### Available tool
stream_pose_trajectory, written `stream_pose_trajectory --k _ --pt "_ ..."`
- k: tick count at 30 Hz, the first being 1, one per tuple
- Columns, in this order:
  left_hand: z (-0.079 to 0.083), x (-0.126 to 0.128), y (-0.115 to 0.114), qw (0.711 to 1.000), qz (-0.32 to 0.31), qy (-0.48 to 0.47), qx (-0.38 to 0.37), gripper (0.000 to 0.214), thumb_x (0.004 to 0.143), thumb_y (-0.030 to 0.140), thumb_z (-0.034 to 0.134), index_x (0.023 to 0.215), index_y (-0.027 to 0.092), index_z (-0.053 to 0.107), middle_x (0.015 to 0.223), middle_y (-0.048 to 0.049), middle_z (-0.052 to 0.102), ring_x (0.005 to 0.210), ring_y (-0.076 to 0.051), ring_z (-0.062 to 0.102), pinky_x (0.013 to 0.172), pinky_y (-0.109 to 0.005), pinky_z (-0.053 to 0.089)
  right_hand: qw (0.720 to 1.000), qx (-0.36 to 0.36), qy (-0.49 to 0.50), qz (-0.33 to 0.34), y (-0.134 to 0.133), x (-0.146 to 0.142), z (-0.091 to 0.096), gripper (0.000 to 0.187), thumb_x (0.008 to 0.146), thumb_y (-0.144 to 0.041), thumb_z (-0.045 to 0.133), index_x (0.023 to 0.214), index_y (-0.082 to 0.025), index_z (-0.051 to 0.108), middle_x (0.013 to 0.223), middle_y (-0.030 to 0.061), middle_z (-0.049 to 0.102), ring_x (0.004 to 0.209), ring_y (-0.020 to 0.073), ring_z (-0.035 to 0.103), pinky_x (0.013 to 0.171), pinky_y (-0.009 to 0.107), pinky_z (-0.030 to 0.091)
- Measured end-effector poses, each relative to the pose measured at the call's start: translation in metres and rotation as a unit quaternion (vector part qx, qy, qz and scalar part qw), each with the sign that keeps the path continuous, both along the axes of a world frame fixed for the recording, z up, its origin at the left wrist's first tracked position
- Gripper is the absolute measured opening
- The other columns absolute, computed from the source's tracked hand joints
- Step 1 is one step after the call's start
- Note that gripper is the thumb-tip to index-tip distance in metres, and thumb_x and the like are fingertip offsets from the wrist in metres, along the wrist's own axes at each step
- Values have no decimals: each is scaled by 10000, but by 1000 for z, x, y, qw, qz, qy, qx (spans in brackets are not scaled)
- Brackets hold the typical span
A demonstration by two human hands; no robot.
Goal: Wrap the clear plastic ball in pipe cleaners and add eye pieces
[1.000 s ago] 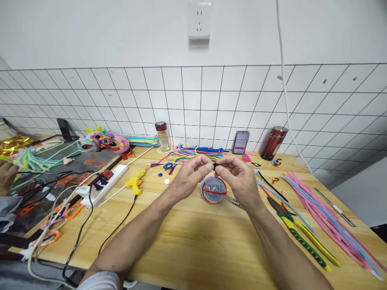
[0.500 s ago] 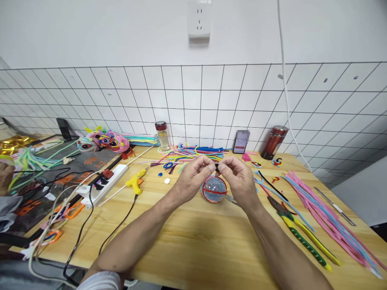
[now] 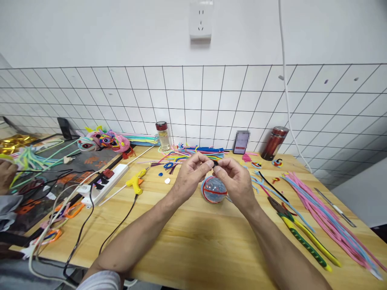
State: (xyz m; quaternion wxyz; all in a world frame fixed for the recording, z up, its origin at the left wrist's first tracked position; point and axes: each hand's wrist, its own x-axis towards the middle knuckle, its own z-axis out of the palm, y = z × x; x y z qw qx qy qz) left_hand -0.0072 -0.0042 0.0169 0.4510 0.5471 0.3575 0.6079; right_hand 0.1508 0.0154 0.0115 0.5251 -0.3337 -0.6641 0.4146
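Note:
My left hand [image 3: 194,174] and my right hand [image 3: 235,181] meet above the table, thumbs and fingertips pinched on a small black piece [image 3: 215,163]. It looks like a short curled bit of black pipe cleaner, mostly covered by the fingers. Just below my hands a clear round ball [image 3: 214,190] with red bands and a pale blue edge rests on the wooden table [image 3: 193,237]. Part of its right side is hidden behind my right hand. Pale blue pipe cleaner bits [image 3: 256,183] lie just beyond that hand.
Green-yellow pliers [image 3: 305,237] and pink and blue pipe cleaners [image 3: 326,221] lie at right. A yellow glue gun [image 3: 136,182] and a white power strip [image 3: 105,185] with trailing cords are at left. A glass bottle [image 3: 163,137], phone [image 3: 241,143] and red flask [image 3: 274,143] stand behind. A co-worker's hand [image 3: 6,175] shows far left.
My right hand has shifted slightly left and its fingers have changed their hold on the black piece. My left hand stays nearly in place. The ball has not moved.

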Motion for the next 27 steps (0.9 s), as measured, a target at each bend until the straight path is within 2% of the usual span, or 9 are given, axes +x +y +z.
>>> stream_pose_trajectory --k 7,13,16,22,27 --pt "2 1 0 999 -30 -8 -34 440 797 536 818 812 166 581 689 57 506 516 -41 354 484 -209 267 996 74 -31 -31 -3 1 6 149 873 -324 685 779 -219 635 725 -8 650 652 138 613 625 267 495" --pt "3 -2 1 999 -37 8 -33 427 869 582 723 840 177 590 616 64 491 488 -55 374 490 -223 284 1000 15 0 -13 -1 2 6 233 853 -424 730 787 -224 629 706 2 684 625 151 622 579 269 495" --pt "4 -3 0 999 -27 29 -26 423 846 569 751 844 178 588 654 58 524 500 -54 377 497 -226 300 1000 3 15 -13 1 3 5 256 831 -439 750 787 -220 625 697 -2 677 635 155 632 603 274 511" --pt "6 0 -4 998 -29 49 -10 402 834 531 779 834 175 592 657 65 514 519 -54 372 518 -229 316 1000 15 27 2 2 6 8 217 865 -425 709 836 -218 652 740 0 682 679 158 649 652 285 539" --pt "3 1 0 997 -42 57 -9 471 792 595 802 859 165 622 703 40 559 564 -67 418 540 -234 342 999 27 22 -27 0 4 7 240 892 -433 691 801 -217 643 714 6 685 672 158 646 660 286 540"
